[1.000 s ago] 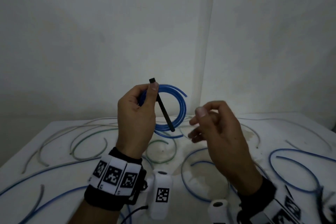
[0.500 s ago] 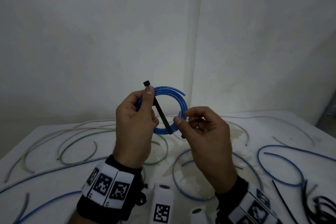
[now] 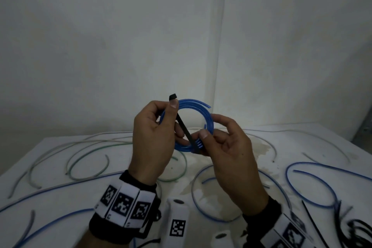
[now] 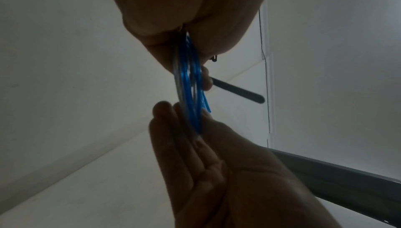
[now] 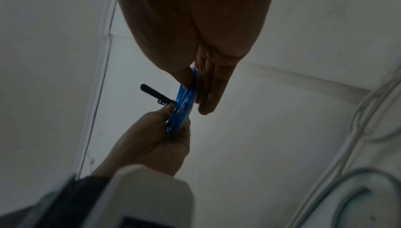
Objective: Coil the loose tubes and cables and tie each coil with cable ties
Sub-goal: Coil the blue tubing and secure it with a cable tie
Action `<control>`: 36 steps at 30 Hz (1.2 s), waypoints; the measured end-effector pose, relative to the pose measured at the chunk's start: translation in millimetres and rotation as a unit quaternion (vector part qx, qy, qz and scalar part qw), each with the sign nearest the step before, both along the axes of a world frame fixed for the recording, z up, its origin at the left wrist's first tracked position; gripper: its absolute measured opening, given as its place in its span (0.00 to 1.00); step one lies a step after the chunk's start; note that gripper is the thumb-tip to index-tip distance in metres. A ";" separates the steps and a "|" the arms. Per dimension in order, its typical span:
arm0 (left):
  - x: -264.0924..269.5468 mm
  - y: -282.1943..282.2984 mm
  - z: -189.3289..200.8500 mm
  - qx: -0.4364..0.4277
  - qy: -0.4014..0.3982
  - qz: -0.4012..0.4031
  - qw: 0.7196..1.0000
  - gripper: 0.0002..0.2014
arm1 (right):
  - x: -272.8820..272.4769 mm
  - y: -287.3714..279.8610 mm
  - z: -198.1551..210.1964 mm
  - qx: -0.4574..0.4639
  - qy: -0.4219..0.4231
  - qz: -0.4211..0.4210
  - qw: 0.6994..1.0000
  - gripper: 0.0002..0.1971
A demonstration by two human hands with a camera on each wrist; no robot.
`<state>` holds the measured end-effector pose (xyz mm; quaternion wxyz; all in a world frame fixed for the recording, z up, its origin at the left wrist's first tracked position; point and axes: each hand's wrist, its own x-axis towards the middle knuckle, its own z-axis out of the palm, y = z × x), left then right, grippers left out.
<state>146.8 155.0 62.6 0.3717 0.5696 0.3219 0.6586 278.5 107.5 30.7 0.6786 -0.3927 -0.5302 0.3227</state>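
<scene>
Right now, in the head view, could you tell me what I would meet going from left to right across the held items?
Left hand → black cable tie → blue coil → right hand.

Left hand (image 3: pixel 153 137) raised, fingers curled pinching, right hand (image 3: pixel 231 151) alongside, thumb pressing

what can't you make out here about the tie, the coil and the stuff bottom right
- Cable tie tail end: in the head view the right hand's thumb covers it, so whether it wraps the blue coil cannot be told.
- Coil's left arc: behind the left hand in the head view.
- Turn count: wrist views show the coil edge-on, dark and blurred.
- Black bundle at bottom right: cut off by the edge.
</scene>
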 end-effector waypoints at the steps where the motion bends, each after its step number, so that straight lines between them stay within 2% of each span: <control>1: -0.6 0.0 -0.6 -0.004 -0.001 0.004 1.000 0.13 | 0.0 -0.7 -2.9 0.001 -0.029 -0.019 0.999 0.18; 3: -1.9 1.0 -0.9 -0.014 -0.011 0.013 1.000 0.13 | 2.3 -4.4 -8.9 0.053 -0.138 -0.075 0.986 0.24; 4: -3.0 1.7 -1.2 -0.017 -0.016 0.017 1.000 0.13 | 3.6 -6.3 -11.0 0.099 -0.209 -0.104 0.967 0.24; 6: -4.4 3.8 -2.0 -0.021 -0.020 0.020 0.999 0.14 | 4.7 -8.1 -15.5 0.190 -0.325 -0.141 0.916 0.19; 8: -3.7 4.4 -3.3 -0.026 -0.019 0.013 0.999 0.15 | 3.9 -6.4 -16.8 0.236 -0.354 -0.142 0.894 0.13; 10: -2.3 3.9 -4.6 -0.031 -0.011 0.004 0.999 0.15 | 0.8 -4.9 -11.7 0.242 -0.311 -0.120 0.911 0.11; 13: -3.5 5.0 -5.4 -0.040 0.006 -0.002 0.999 0.14 | -0.8 -5.4 1.1 0.193 -0.177 -0.062 0.963 0.16; 15: -6.6 6.7 -5.6 -0.049 0.016 -0.018 0.998 0.14 | 0.3 -6.4 4.5 0.175 -0.134 -0.025 0.975 0.15; 18: -8.2 7.8 -6.8 -0.065 0.069 -0.066 0.993 0.12 | 5.1 -9.1 4.0 0.145 -0.103 0.023 0.984 0.11; 23: -3.6 4.0 -11.1 -0.081 0.161 -0.149 0.972 0.10 | 13.4 -12.8 6.6 0.118 -0.092 -0.012 0.989 0.08; 27: 0.2 -3.5 -7.8 -0.062 0.168 -0.197 0.964 0.13 | 11.6 -18.5 16.5 0.100 -0.029 -0.013 0.995 0.07; 30: 1.9 -4.4 -7.8 -0.042 0.148 -0.194 0.969 0.17 | 15.9 -22.6 24.5 0.073 -0.019 0.003 0.997 0.07; 36: 9.7 -10.1 -7.5 0.004 0.136 -0.135 0.981 0.08 | 26.4 -31.9 33.3 0.032 -0.024 -0.018 0.999 0.03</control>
